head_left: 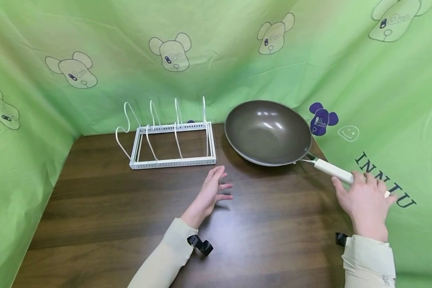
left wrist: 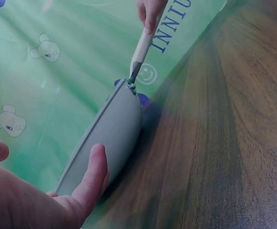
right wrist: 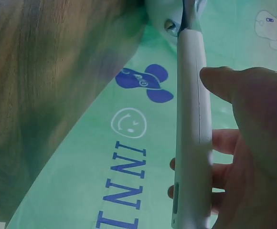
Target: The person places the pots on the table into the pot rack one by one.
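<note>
A deep wok [head_left: 267, 132] with a dark brown inside and a pale outside sits at the table's back right, its white handle [head_left: 334, 171] pointing toward the front right. My right hand [head_left: 367, 200] grips that handle; in the right wrist view the thumb [right wrist: 219, 81] lies along one side and fingertips show past the other. Over the middle of the table is my left hand [head_left: 209, 192], fingers loosely spread and holding nothing. A white wire rack [head_left: 172, 163] with upright loops stands just beyond it to the left. The left wrist view shows the wok's pale outer side [left wrist: 112, 129] beyond the fingers.
A brown wooden table [head_left: 129, 232] lies under everything. Green printed cloth [head_left: 216, 80] hangs at its back and along both sides. The wok's handle extends past the right table edge, close to the cloth.
</note>
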A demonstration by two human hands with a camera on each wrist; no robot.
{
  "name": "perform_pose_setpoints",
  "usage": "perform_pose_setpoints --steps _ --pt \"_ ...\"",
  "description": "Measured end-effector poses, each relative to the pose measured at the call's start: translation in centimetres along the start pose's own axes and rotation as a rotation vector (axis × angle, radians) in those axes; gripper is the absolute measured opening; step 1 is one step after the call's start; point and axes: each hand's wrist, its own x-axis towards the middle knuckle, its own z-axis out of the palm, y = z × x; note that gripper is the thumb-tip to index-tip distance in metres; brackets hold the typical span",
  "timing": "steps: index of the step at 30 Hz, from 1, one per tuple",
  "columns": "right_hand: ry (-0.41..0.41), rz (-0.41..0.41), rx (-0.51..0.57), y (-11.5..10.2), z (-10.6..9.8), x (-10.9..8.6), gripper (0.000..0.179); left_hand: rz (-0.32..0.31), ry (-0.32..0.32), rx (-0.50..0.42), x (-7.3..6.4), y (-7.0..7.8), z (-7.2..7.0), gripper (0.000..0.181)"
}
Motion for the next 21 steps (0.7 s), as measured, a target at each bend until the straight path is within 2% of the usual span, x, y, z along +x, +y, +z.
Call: perform_pose_setpoints --steps 5,14,21 --pt "-0.027 0.035 -0.017 -0.4 0.0 -1.2 0.086 -0.02 0.003 0.012 0.0 -0.3 0.2 0.057" --pt "-0.058 0.082 -0.032 -3.2 0.0 -3.3 0.084 -0.031 -0.015 0.024 0.4 -0.4 1.3 0.056" --pt "0.011 0.031 -0.036 -5.1 0.2 -5.3 0.068 -0.026 -0.021 0.045 1.1 -0.1 2.4 0.055"
